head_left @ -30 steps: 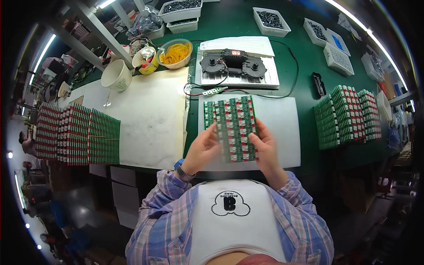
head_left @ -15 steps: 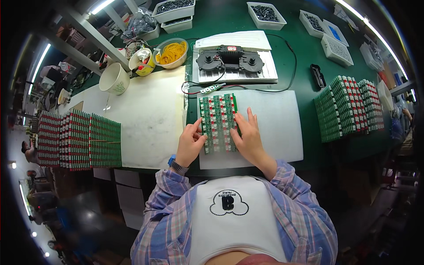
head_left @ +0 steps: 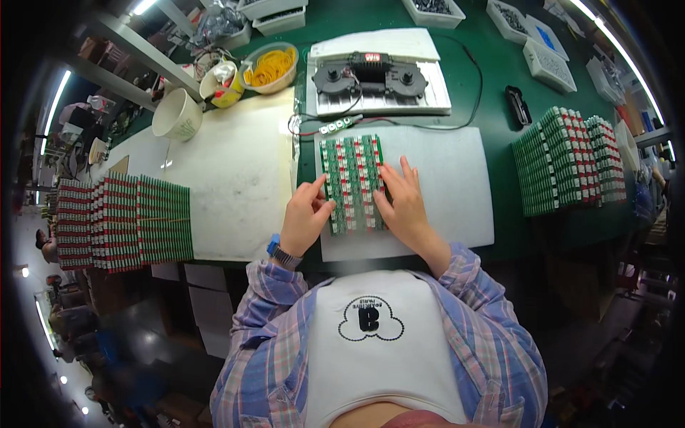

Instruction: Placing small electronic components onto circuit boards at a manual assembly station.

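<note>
A green circuit board panel (head_left: 354,187) with rows of white and red parts lies over the left part of a white foam mat (head_left: 442,192). My left hand (head_left: 305,214) holds its left edge, with the index finger and thumb against it and the other fingers curled. At the right edge, my right hand (head_left: 405,207) grips the panel with thumb and index finger, its other fingers stretched forward. Just beyond the panel lies a small wired strip (head_left: 340,125). Behind that, a black device with two round knobs (head_left: 369,77) sits on a white pad.
Stacked board panels stand at the left (head_left: 164,221) and at the right (head_left: 546,167). A bowl of yellow rubber bands (head_left: 274,69), a white tub (head_left: 178,116) and a black open case (head_left: 517,107) surround the work area. Bins of small parts (head_left: 549,65) line the far side.
The whole view has shifted, so the table items sit slightly higher in the picture. Both hands stay at the panel's edges, and the panel keeps about the same place on the mat.
</note>
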`<state>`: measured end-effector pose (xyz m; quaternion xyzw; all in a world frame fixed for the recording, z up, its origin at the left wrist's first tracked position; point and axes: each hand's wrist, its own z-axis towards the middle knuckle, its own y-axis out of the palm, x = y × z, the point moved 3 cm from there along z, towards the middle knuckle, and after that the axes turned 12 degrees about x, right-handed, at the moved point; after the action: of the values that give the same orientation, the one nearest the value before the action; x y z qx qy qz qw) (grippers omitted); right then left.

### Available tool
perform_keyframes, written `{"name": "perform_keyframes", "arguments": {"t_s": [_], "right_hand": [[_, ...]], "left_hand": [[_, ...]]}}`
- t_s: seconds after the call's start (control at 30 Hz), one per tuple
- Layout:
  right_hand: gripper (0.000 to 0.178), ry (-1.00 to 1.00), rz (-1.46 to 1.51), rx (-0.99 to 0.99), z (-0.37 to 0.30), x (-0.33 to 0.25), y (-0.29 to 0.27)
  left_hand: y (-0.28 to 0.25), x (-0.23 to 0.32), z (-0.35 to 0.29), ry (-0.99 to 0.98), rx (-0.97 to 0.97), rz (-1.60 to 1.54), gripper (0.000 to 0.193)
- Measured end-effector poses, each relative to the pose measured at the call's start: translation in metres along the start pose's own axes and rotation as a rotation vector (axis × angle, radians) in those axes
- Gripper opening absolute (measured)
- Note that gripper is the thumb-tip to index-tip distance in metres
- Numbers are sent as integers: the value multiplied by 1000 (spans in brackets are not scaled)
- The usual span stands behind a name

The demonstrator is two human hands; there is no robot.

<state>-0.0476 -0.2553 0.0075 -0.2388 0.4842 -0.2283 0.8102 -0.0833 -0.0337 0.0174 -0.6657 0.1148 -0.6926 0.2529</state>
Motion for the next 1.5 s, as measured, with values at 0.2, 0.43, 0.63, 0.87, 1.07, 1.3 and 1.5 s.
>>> {"name": "perform_keyframes", "arguments": {"t_s": [0.2, 0.43, 0.63, 0.87, 1.07, 1.3, 1.5], "right_hand": [[46, -11, -8, 3, -3, 0, -2], [47, -40, -49, -21, -5, 0, -2], [50, -47, -52, -15, -6, -1, 1], [56, -10, 29, 30, -8, -6, 4], [62, 408, 868, 62, -8, -30, 8], [58, 136, 985, -95, -4, -95, -11], [56, -210, 869, -295, -2, -99, -25]], "left_hand": [[2, 4, -2, -27, 14, -17, 55], [2, 1, -2, -13, -3, -4, 55], [3, 5, -2, 21, 16, 63, 54], [2, 3, 2, 56, -4, 115, 51], [-5, 1, -5, -193, -36, -135, 68], [-11, 26, -42, -328, 45, -868, 82], [-21, 14, -45, 25, -190, -602, 81]]}}
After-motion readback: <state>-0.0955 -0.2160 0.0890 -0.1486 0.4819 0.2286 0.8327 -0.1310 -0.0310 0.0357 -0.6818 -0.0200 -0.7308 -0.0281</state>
